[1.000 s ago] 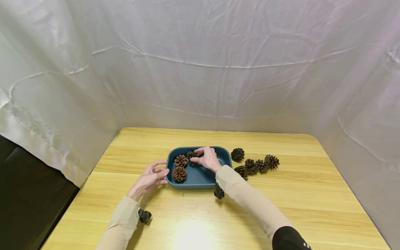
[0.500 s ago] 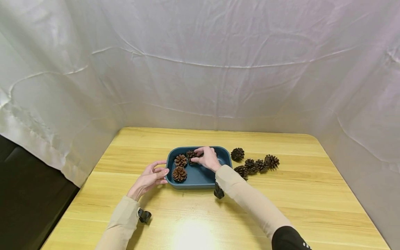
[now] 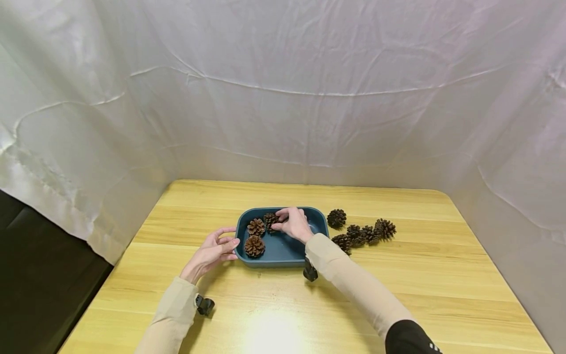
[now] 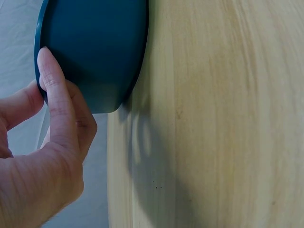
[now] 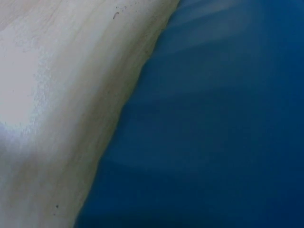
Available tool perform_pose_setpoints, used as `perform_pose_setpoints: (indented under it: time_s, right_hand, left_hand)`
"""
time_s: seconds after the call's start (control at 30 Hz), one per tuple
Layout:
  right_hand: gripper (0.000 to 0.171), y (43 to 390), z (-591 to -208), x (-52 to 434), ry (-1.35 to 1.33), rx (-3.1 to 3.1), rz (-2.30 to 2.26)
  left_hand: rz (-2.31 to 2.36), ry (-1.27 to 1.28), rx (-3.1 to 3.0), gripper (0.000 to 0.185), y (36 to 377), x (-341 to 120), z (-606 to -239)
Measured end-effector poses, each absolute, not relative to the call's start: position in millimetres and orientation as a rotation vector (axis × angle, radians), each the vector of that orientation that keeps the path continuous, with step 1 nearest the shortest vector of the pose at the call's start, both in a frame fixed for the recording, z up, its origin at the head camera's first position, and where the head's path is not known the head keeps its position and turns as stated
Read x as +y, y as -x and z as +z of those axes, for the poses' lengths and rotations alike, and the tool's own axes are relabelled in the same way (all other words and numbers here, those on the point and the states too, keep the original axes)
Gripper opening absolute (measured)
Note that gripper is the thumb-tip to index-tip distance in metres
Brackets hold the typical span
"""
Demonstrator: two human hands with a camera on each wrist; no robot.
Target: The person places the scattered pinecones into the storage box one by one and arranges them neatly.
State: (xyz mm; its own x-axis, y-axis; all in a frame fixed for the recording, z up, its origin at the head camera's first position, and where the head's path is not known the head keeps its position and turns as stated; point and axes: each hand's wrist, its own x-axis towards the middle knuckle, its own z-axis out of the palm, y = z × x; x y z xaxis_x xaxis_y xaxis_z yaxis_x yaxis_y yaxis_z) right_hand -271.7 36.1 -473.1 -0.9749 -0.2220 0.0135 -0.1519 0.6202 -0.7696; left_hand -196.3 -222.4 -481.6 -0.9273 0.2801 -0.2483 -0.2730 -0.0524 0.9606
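Blue dish (image 3: 283, 255), rectangular with rounded corners, sits upright on the wood-grained bench (image 3: 424, 285), in the half toward the far edge.

Left hand (image 3: 211, 253): pinches the dish rim at its left end. The thumb lies over the rim and the fingers bear on the outer side; the left wrist view confirms the contact.

Right hand (image 3: 294, 225): reaches inside the dish and pinches the third pine cone (image 3: 270, 222) between thumb and fingers, near the far wall. Whether that cone bears on the dish floor cannot be told.

Dish contents: two further cones at the left end, the upper cone (image 3: 256, 227) just beside the pinched one, and the lower cone (image 3: 254, 246) directly nearer the person.

Outside the dish, right side: a single cone (image 3: 337, 219) lies just beyond the right end. A row of four cones (image 3: 368, 235) runs rightward from near the same end, set close together; the sleeve (image 3: 353, 280) passes just beside the nearest.

Wrists: each carries a small black device (image 3: 204, 306). Both sleeves are beige; the right arm also shows a black section (image 3: 409, 338) with white marks.

Surroundings: pale, creased cloth (image 3: 283, 123) hangs behind the bench and along both sides.
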Motion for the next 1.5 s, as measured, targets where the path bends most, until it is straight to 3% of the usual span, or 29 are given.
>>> perform_pose_setpoints:
  time_s: [1.5]
  right_hand:
    - [0.03, 271.5, -463.0, 45.6, 0.296, 2.72, -1.323]
  left_hand:
    - [2.036, -0.026, 1.853, 0.057, 196.6, -223.0, -482.0]
